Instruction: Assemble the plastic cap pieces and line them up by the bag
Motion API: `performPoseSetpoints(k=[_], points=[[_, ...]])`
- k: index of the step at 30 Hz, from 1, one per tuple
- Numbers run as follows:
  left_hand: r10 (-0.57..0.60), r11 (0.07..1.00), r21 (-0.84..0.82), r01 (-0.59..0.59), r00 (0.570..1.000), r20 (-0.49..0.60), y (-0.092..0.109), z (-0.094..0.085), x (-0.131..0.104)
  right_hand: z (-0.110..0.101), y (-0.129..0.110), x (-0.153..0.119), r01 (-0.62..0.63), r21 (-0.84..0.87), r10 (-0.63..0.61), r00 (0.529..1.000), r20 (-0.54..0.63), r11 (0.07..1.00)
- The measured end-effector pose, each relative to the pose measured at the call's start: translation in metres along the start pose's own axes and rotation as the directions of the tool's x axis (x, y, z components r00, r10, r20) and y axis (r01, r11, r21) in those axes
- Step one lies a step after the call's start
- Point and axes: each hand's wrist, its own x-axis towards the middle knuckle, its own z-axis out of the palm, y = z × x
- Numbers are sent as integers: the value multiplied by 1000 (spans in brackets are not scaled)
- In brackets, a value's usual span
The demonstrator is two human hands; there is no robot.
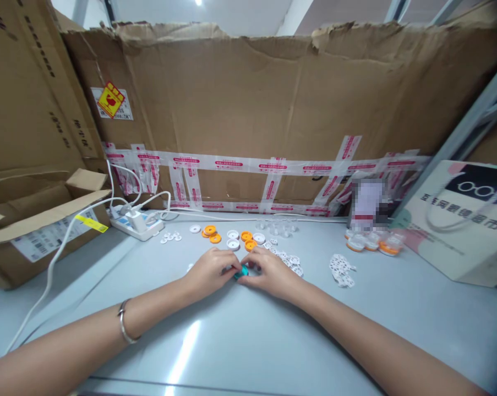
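A small round teal piece [242, 271] is at the middle of the table, between the fingertips of both hands. My left hand [210, 270] pinches its left side, and my right hand [271, 271] grips it from the right with thumb and fingers. The fingers hide much of the piece. Just beyond them lie orange round caps [250, 245] and white round caps [233, 244]. Beside my right hand, small white flat pieces [290, 259] are spread in a loose heap. Clear plastic cups [285, 226] stand behind that heap.
More orange caps [209, 230] and small white parts [171, 237] lie at back left, near a power strip [143, 225] with white cables. Right: white pieces [341, 269], orange-based clear-topped units [388, 246] and a paper bag [458, 236]. Cardboard boxes [240, 104] wall the back; an open carton [33, 225] stands left.
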Motion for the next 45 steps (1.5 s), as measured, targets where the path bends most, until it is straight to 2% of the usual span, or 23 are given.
performPoseSetpoints(k=[9,12,16,21,23,28,32,38,45], points=[[60,997,-51,-61,998,-16,-4,3,0,0,-2,-1,6,-6,-6,1000,2,1000],[49,995,-88,-50,999,-9,-3,-2,0,-1,-2,-2,19,-6,-19,1000,-3,1000],[32,997,-71,-38,997,-77,-2,-14,-3,-10,-1,-4,1,37,-1,1000,-9,999],[114,993,7,-114,993,45,-6,-20,-12,-21,1,-6,99,107,-101,995,13,989],[135,990,38,-137,989,59,-7,-17,-14,-20,0,-7,106,148,-110,994,18,983],[123,991,34,-126,990,72,-8,-11,-15,-9,-2,-6,14,216,-21,999,29,976],[117,993,-4,-118,989,94,-9,-10,-15,-5,-1,-5,22,215,-14,999,-38,976],[101,995,-31,-98,991,83,-9,-11,-16,-4,0,-6,-5,218,11,1000,-23,976],[53,998,-26,-52,997,52,-8,-9,-15,2,5,-5,37,240,-20,997,-74,970]])
